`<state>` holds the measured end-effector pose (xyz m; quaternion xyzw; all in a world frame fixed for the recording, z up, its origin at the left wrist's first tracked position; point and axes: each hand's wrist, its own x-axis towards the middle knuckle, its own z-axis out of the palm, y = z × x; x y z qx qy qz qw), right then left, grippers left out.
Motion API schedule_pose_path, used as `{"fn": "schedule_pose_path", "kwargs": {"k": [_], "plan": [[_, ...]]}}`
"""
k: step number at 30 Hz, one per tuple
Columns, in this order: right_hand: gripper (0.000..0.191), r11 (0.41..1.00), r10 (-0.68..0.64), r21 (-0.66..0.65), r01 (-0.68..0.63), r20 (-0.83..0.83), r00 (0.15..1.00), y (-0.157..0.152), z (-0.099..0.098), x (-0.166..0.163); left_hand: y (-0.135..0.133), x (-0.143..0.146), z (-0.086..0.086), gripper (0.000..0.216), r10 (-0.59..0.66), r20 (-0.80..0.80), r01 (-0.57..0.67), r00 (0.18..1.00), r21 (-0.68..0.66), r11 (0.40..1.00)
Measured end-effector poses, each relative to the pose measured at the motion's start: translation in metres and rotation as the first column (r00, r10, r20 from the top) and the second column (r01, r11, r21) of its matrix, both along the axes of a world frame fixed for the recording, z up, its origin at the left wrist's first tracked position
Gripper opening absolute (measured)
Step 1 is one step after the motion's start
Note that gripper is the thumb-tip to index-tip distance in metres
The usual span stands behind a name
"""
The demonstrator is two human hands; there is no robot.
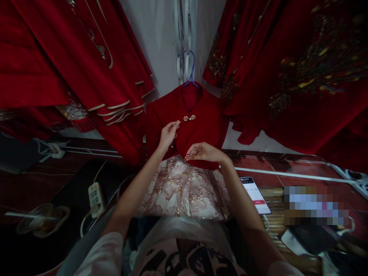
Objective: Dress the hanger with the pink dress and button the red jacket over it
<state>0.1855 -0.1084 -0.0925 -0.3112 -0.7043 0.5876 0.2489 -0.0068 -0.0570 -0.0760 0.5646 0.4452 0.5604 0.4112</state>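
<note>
**Item: short red velvet jacket on hanger, both hands at the front opening**

- Location. The short red velvet jacket (pixel 201 122) hangs on a blue plastic hanger (pixel 188 69) against a pale wall, straight ahead of the person. It lies over a cream-and-gold brocade skirt (pixel 181 191) that falls below its hem.
- Fastenings. A pearl-and-gold clasp (pixel 189 117) sits closed just under the collar. A matching pearl-and-gold button (pixel 186 157) sits at the hem.
- Left hand (pixel 169 133). The grip is closed, with thumb and forefinger pinching the jacket's front edge beside the clasp.
- Right hand (pixel 205 151). The grip is closed, with the fingertips nipping the button at the hem.
- Handling, by judgement. The jacket is likely light, limp and soft, so it will swing on the hanger if tugged. The velvet pile probably marks under hard pressure. The beaded fastenings look delicate and could snag. It is best held by the folded front edge just beside a button, not by the pearls.
- Surroundings.
  - Red embroidered garments with gold trim (pixel 71 69) hang to the left, and more hang to the right (pixel 301 76).
  - A white power strip (pixel 96 195) lies on the floor at lower left.
  - A lit smartphone (pixel 255 195) lies near the right forearm.
</note>
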Motion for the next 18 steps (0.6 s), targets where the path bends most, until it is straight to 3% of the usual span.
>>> {"fn": "schedule_pose_path", "kwargs": {"k": [2, 4, 7, 9, 13, 18], "plan": [[0.023, 1.000, 0.019, -0.001, -0.019, 0.002, 1.000, 0.000, 0.000, 0.003, 0.009, 0.006, 0.012, 0.028, 0.096, -0.272, -0.034, 0.958, 0.226, 0.974], [0.023, 1.000, 0.021, 0.003, -0.021, 0.002, 1.000, 0.000, -0.001, 0.005, 0.018, 0.011, 0.023, 0.029, 0.217, -0.517, 0.006, 0.828, 0.394, 0.919], [0.023, 1.000, 0.017, -0.003, -0.017, 0.004, 1.000, 0.001, -0.001, 0.007, 0.025, 0.016, 0.036, 0.028, 0.344, -0.720, 0.111, 0.602, 0.502, 0.858], [0.023, 1.000, 0.017, -0.006, -0.017, 0.005, 1.000, 0.000, -0.001, 0.008, 0.027, 0.018, 0.043, 0.026, 0.362, -0.775, 0.168, 0.518, 0.507, 0.845], [0.023, 1.000, 0.019, 0.009, -0.019, 0.006, 1.000, -0.001, 0.001, 0.010, 0.030, 0.019, 0.053, 0.023, 0.328, -0.795, 0.209, 0.510, 0.485, 0.849], [0.024, 0.999, 0.023, 0.032, -0.024, 0.030, 0.999, -0.004, 0.007, 0.012, 0.035, 0.018, 0.059, 0.008, 0.161, -0.763, 0.308, 0.626, 0.432, 0.847]]}}
